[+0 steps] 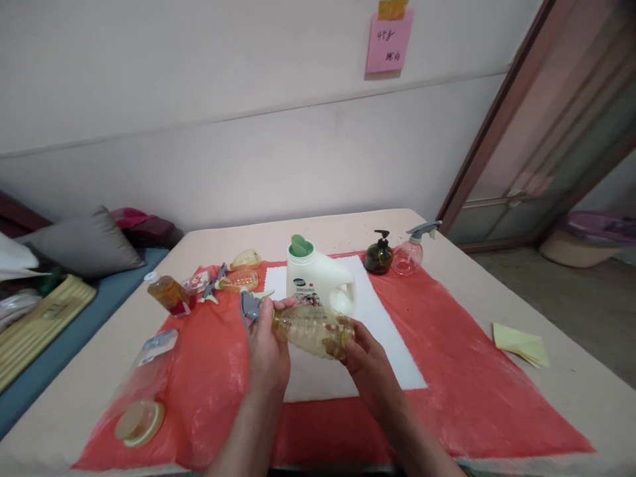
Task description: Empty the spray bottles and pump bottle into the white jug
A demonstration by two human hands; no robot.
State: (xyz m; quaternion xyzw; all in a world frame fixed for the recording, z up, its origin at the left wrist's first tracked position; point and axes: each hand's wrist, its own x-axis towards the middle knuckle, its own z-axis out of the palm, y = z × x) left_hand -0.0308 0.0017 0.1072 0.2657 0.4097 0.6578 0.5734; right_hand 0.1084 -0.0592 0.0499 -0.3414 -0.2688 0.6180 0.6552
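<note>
Two hands meet over the table [477, 278], above the red plastic sheet [447, 371] and the white sheet [382, 331] that lies on it. Behind our hands stands the white jug [318, 281] with its green cap, upright and just beyond what we hold. We carry a clear spray bottle [313, 329] on its side in the air, a little yellowish liquid in it. Our right hand [368, 361] is wrapped round the bottle's base end; our left hand [265, 348] grips the neck end, where the grey trigger head [248, 308] sits. To turn the head well, we judge that the right hand should hold the body firm while the left twists at the collar, not at the trigger, and the neck should tip upward so nothing runs out. Farther off stand a dark pump bottle [379, 255] and a pink spray bottle [410, 255], side by side.
</note>
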